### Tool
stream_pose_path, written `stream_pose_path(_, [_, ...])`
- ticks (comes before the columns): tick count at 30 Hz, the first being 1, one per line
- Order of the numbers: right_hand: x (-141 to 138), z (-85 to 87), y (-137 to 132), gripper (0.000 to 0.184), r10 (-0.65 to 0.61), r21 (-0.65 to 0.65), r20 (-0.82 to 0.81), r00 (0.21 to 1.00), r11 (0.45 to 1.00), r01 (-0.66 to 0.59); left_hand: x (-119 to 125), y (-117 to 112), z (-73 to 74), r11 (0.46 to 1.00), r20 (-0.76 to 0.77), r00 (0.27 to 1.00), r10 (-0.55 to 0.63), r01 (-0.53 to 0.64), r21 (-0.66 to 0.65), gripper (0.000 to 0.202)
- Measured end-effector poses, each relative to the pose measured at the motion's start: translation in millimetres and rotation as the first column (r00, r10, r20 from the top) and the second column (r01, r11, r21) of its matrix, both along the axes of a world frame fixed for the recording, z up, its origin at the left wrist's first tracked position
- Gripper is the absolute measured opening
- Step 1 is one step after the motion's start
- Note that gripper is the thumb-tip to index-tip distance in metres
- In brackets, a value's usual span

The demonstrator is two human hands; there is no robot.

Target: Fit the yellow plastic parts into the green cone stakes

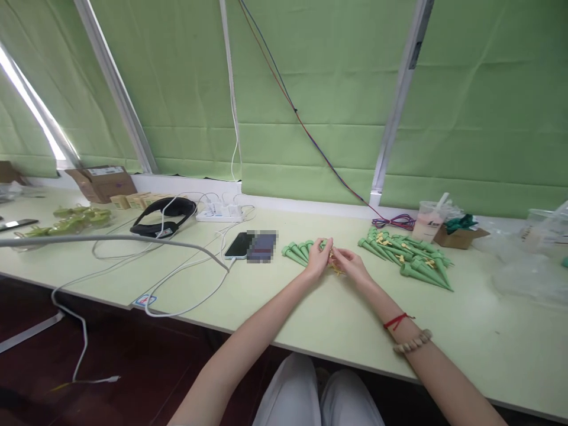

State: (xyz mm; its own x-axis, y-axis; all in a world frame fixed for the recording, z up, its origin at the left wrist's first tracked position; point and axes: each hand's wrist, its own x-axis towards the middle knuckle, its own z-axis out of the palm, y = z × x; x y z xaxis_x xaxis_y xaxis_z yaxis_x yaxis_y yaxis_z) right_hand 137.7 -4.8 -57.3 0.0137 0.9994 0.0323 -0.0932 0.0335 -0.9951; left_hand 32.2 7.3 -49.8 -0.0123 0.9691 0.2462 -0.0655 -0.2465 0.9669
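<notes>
My left hand (318, 258) and my right hand (349, 262) meet over the pale green table (337, 319), fingers pinched together around a small bunch of yellow pieces (333, 263). Just behind my left hand lies a short row of green cone-shaped spikes (297, 251). A larger heap of the same green spikes (410, 258), some with yellow bits among them, lies to the right of my right hand. My right wrist carries a red string and a bead bracelet (412, 341).
Two phones (251, 245) lie left of my hands, on white cables running to a power strip (220, 213). A black headset (163, 216), cardboard boxes (103, 182), a drink cup (428, 221) and clear plastic bags (532, 266) stand around. Green blinds fill the back.
</notes>
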Motion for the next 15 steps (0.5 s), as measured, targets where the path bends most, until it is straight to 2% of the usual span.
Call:
stream_pose_path(6, [-1.0,-2.0,-0.7,0.042,0.000,0.089,0.013,1.000,0.996,-0.001,-0.2,-1.4,-0.3,1.000,0.006,1.000,0.025,-0.025,-0.003,0.034])
stream_pose_path(11, [2.7,-3.3,-0.5,0.039,-0.080,0.016,0.009,0.997,0.997,0.080,-2.8,-2.5,0.7,0.996,0.011,0.996,0.090,-0.090,-0.002,0.034])
stream_pose_path(15, [3.8,-0.1,-2.9,0.036,-0.119,0.061,-0.001,0.993,0.991,0.119,-3.3,-2.3,-0.2,0.995,-0.014,0.995,0.097,-0.097,-0.016,0.031])
